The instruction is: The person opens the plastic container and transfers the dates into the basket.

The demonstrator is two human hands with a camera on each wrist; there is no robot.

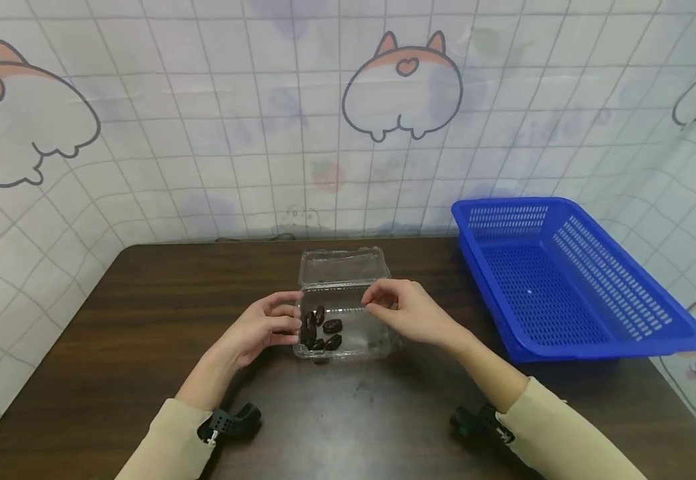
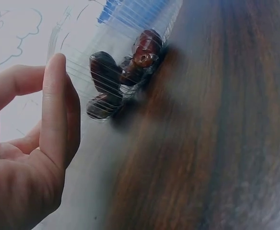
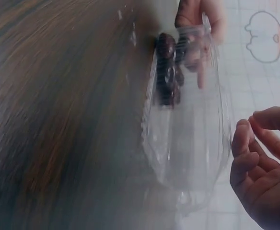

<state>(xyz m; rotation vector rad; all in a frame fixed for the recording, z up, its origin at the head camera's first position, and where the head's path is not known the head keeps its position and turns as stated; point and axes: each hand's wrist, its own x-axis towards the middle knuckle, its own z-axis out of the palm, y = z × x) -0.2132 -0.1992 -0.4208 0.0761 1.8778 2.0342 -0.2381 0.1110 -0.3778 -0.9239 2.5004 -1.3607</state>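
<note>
My left hand (image 1: 264, 328) rests on the dark wooden table (image 1: 144, 320), its fingers loosely bent against the left wall of the clear plastic clamshell box (image 1: 357, 330). From my left wrist I see those fingers (image 2: 53, 110) nearly straight and close together, lying flat along the ribbed plastic without wrapping round it. They steady the box and grip nothing.

The box stands at the middle of the table, just ahead of me, with its hinged lid (image 1: 342, 265) thrown back and lying flat behind it. A small heap of dark dates (image 1: 323, 330) sits in the left half of the tray, pressed toward the wall that my left hand touches. The right half of the tray shows only bare plastic.

My right hand (image 1: 408, 310) hovers at the box's right rear edge, the fingers curled in toward the thumb. From my right wrist the fingertips (image 3: 243, 143) look bent and narrow, just beside the box wall, and I cannot tell whether they pinch the rim or merely hang next to it.

Further right, well apart from the box, a blue plastic basket (image 1: 672, 320) stands on the table's right side, reaching toward the back corner.
</note>
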